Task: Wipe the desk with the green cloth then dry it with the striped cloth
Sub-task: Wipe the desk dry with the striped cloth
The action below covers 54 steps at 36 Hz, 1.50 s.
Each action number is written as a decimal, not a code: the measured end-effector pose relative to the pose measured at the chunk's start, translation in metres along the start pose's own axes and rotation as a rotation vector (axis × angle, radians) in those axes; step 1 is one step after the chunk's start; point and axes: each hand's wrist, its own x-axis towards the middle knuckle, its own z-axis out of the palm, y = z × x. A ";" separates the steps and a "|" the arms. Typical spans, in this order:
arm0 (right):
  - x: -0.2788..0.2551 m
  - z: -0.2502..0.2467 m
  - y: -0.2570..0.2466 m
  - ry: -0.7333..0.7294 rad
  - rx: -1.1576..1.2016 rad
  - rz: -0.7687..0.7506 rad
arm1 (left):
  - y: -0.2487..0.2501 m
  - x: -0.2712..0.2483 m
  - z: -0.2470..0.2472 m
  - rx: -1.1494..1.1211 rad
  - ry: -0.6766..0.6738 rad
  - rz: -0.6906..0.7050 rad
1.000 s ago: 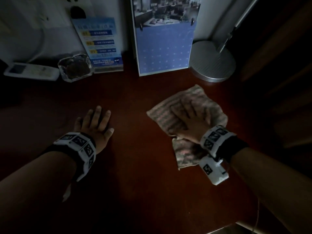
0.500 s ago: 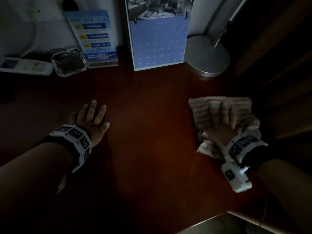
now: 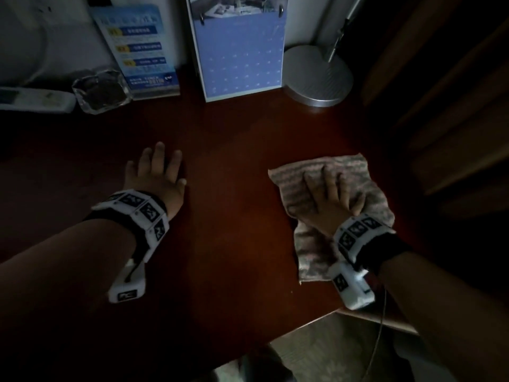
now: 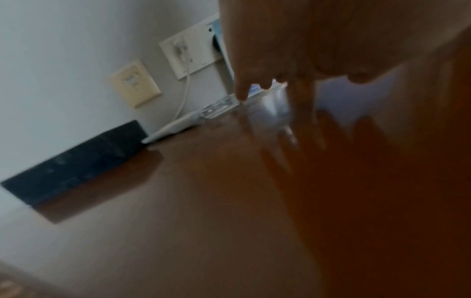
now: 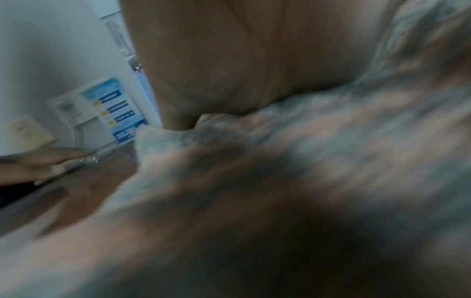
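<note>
The striped cloth [image 3: 303, 186] lies spread on the dark red-brown desk [image 3: 228, 221] at the right. My right hand [image 3: 333, 194] presses flat on it with straight fingers. In the right wrist view the striped cloth [image 5: 318, 161] fills the frame, blurred, under my palm [image 5: 242, 60]. My left hand [image 3: 155, 175] rests flat on the bare desk at the left, fingers straight, holding nothing. In the left wrist view its fingers [image 4: 254, 66] point toward the wall above the desk [image 4: 203, 201]. No green cloth is in view.
Along the back wall stand a blue calendar [image 3: 242, 48], a blue leaflet stand [image 3: 143, 48], a glass ashtray [image 3: 102, 91], a white remote [image 3: 35, 99] and a round silver lamp base [image 3: 319, 75]. The desk's front edge [image 3: 311, 323] runs near my right wrist.
My right hand slid the striped cloth from the desk's middle to the right side, then a little back toward the left. My left hand stayed flat in place.
</note>
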 end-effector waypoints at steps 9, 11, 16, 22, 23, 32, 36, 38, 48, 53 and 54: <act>-0.104 0.072 -0.002 0.129 -0.117 -0.326 | 0.042 -0.016 0.011 -0.094 -0.118 0.060; -0.123 0.083 0.012 0.120 -0.145 -0.343 | 0.044 -0.016 0.014 -0.109 -0.130 0.053; -0.125 0.084 0.043 0.107 -0.178 -0.304 | 0.045 -0.016 0.018 -0.092 -0.124 0.037; -0.078 0.061 0.106 0.222 -0.008 0.029 | 0.045 -0.014 0.020 -0.065 -0.128 0.030; -0.068 0.054 0.121 0.205 0.041 0.123 | 0.045 -0.013 0.020 -0.063 -0.132 0.030; -0.050 0.031 0.123 0.233 0.205 0.475 | 0.047 -0.012 0.019 -0.058 -0.140 0.021; -0.086 0.062 0.065 0.318 0.029 0.252 | 0.047 -0.012 0.017 -0.057 -0.154 0.019; -0.106 0.079 0.029 0.287 -0.034 0.118 | 0.047 -0.012 0.016 -0.063 -0.164 0.021; -0.148 0.099 -0.019 0.122 -0.113 -0.341 | 0.044 -0.013 0.014 -0.072 -0.184 0.038; -0.107 0.068 0.022 0.106 -0.248 -0.369 | 0.046 -0.012 0.013 -0.062 -0.188 0.041; -0.096 0.059 0.028 0.123 -0.232 -0.321 | 0.046 -0.012 0.012 -0.063 -0.197 0.036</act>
